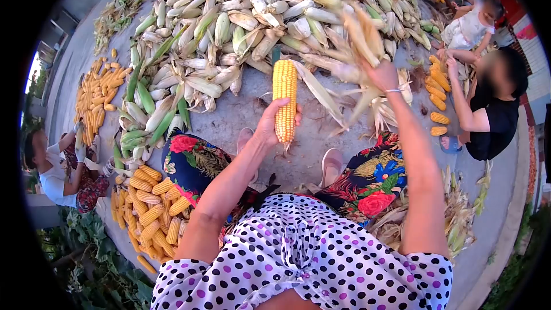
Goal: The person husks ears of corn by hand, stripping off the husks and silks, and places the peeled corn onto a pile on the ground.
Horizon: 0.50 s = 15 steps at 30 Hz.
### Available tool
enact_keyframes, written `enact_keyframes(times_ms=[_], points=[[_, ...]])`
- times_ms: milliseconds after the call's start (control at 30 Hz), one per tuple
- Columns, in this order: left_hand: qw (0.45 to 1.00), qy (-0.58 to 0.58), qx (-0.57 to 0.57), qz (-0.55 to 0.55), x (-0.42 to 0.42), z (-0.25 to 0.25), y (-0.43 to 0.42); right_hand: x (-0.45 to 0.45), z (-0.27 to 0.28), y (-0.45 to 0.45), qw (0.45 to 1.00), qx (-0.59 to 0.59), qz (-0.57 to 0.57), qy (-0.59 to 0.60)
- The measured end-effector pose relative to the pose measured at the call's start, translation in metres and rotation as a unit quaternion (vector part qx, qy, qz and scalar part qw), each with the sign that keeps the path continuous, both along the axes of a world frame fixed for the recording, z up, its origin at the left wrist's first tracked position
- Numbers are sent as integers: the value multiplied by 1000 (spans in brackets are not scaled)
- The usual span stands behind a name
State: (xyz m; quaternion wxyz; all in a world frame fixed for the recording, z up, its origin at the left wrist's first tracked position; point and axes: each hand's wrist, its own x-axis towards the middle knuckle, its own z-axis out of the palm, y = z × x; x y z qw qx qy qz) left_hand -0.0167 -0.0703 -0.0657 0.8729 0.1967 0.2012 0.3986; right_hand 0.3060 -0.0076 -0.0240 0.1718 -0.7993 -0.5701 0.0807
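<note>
Upright in my left hand [270, 120] is a bare yellow corn cob [284, 89], with the fingers wrapped round its lower half. One pale strip of husk hangs beside the cob on its right. Up and to the right, my right hand [382, 76] is closed round a bunch of dry husk leaves [360, 34], which are blurred by motion. Beyond both hands rises a large heap of corn in husks [247, 17]. Loose husks lie on the ground below my right hand.
Peeled cobs lie piled [152, 212] near my left leg and farther left [97, 95]. Stripped husks [453, 212] lie at my right. People sit at the left [63, 166], the right [493, 115] and the back right, near a row of cobs [437, 83].
</note>
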Motion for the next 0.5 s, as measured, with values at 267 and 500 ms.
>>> enact_keyframes(times_ms=[267, 500], points=[[921, 339, 185, -41, -45, 17, 30, 165, -71, -125, 881, -340, 163, -287], [842, 439, 311, -43, -6, 57, 24, 102, -24, -103, 944, -297, 93, 106]])
